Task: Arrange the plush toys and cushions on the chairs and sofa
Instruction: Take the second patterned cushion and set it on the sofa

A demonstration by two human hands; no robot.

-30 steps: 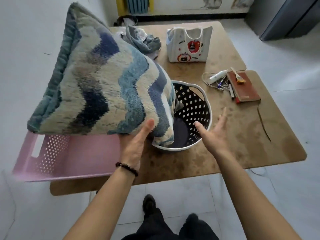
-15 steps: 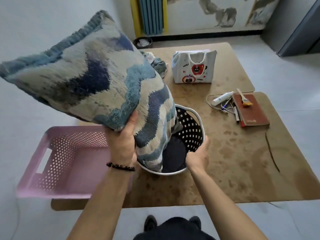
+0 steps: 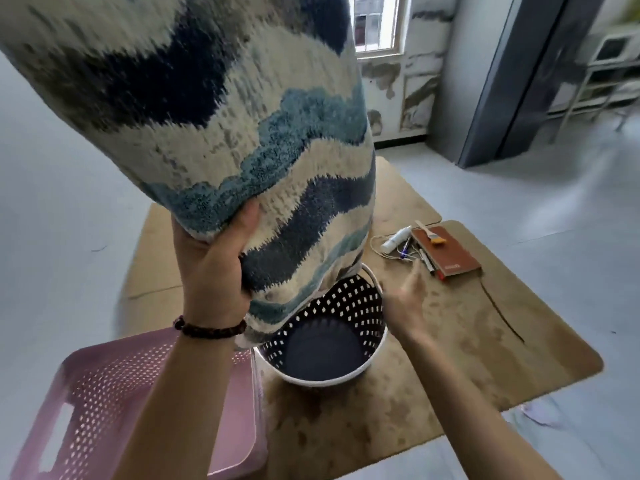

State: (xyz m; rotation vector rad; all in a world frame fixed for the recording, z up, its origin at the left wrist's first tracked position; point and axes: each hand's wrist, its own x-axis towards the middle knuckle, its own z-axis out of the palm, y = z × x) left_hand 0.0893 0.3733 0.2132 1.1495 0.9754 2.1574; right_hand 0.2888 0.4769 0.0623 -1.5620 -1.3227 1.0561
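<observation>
The cushion point(image 3: 214, 109) hangs high over the basket point(image 3: 349, 306). The left hand point(image 3: 211, 268) grips its low edge. The right hand point(image 3: 405, 306) is loose and holds nothing, just beside the basket. The basket and a pink bin point(image 3: 104, 393) sit on a brown table point(image 3: 467, 341). The cushion is higher than before, and the right hand is off the rim now.

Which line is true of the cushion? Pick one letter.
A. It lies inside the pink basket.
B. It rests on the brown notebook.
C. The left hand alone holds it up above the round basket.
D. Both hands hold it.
C: the left hand grips the lower edge of the cushion, which hangs in the air over the round basket, while the right hand is open and off the cushion.
</observation>
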